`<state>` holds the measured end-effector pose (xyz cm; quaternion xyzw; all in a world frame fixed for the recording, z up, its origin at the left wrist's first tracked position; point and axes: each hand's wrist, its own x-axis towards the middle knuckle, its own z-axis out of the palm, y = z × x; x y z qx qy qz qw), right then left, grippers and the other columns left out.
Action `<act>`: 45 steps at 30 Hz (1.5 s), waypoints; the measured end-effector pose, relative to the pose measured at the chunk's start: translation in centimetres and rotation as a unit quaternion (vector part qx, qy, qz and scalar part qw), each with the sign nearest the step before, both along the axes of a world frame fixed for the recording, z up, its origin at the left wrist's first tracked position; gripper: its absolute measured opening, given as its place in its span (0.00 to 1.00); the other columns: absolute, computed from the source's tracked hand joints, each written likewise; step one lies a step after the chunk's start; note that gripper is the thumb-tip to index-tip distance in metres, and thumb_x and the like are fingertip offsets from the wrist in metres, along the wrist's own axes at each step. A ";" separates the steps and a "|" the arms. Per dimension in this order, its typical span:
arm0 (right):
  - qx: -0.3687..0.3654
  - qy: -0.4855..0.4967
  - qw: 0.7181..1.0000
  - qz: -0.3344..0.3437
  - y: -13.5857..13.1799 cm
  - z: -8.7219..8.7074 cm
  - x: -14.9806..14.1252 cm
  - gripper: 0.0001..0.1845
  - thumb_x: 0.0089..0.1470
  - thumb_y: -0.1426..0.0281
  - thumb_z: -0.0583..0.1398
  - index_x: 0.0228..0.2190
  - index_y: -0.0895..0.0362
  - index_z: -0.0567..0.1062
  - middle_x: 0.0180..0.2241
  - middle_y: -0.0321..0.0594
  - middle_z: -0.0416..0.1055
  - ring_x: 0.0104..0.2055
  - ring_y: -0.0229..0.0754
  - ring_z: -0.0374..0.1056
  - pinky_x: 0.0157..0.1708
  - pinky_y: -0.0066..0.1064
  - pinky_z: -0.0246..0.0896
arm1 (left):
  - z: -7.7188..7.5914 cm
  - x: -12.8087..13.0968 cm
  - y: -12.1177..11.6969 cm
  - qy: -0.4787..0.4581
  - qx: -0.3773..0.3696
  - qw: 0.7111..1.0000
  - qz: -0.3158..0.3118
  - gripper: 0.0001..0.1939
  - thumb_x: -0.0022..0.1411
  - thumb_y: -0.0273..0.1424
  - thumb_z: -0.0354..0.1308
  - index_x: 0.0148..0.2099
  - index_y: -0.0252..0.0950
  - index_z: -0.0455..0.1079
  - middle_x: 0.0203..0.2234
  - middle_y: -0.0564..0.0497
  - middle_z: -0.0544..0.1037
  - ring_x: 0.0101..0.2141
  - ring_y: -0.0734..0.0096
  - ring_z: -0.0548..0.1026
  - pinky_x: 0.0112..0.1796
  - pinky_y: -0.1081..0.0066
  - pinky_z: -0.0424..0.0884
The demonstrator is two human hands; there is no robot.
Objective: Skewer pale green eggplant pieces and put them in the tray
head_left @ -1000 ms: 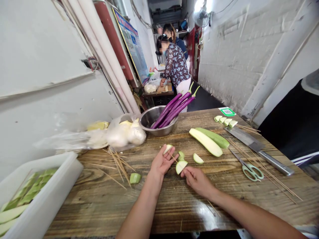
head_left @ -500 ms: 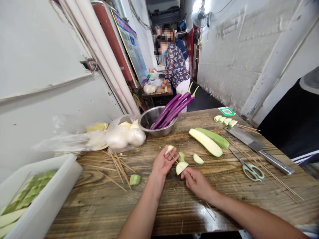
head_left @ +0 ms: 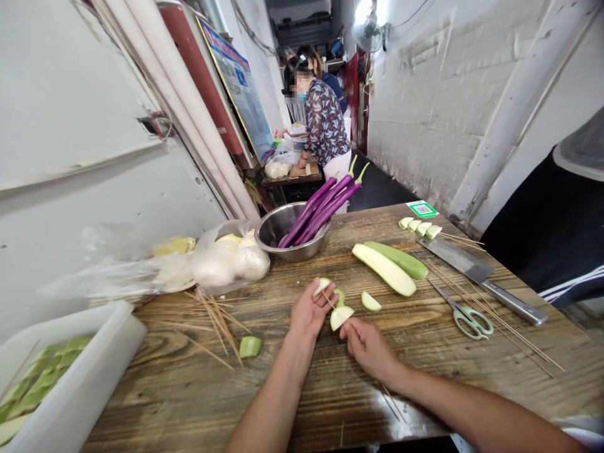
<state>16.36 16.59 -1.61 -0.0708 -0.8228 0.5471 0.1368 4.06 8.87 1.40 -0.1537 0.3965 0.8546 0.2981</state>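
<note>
Head cam: left fingers [head_left: 309, 294] gripping slice [head_left: 321, 287], right fingers [head_left: 353, 328] skewer [head_left: 328, 300], prob one wedge [head_left: 340, 319] on, loose piece [head_left: 371, 302] alongside to go.

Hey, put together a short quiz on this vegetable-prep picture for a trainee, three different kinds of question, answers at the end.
1. True or false: the right hand is gripping the cleaver.
2. Fill in the blank: the purple eggplants lean out of a metal ____.
3. How many cut pieces sit in a row beside the green QR card?

Key:
1. False; it is at a pale slice, and the cleaver lies apart from it.
2. Bowl.
3. Four.
</note>
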 end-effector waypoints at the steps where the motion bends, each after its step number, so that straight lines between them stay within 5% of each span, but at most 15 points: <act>1: 0.002 0.002 1.000 -0.001 0.0 0.0 0.0 0.15 0.57 0.68 0.46 0.22 0.56 0.65 0.12 0.28 0.54 0.15 0.33 0.52 0.18 0.24 0.47 | 0.0 0.1 0.0 0.001 0.000 1.000 0.000 0.01 0.56 0.24 0.56 0.32 0.31 0.67 0.27 0.45 0.76 0.31 0.65 0.76 0.40 0.55 0.72; 17: 0.021 0.012 0.999 -0.027 -0.4 -0.9 0.0 0.15 0.57 0.69 0.46 0.22 0.56 0.65 0.13 0.29 0.54 0.16 0.33 0.52 0.19 0.24 0.47 | -0.4 0.9 0.5 0.012 -0.011 1.000 -0.012 0.01 0.56 0.23 0.56 0.32 0.29 0.67 0.27 0.43 0.76 0.31 0.63 0.77 0.38 0.59 0.74; 45: 0.006 0.026 0.996 -0.083 -0.2 -0.5 -0.7 0.14 0.57 0.71 0.47 0.24 0.56 0.68 0.14 0.29 0.57 0.18 0.34 0.56 0.21 0.24 0.51 | -0.8 3.5 1.7 0.052 -0.044 0.995 -0.069 0.05 0.57 0.26 0.55 0.31 0.28 0.70 0.26 0.42 0.77 0.24 0.69 0.75 0.21 0.76 0.70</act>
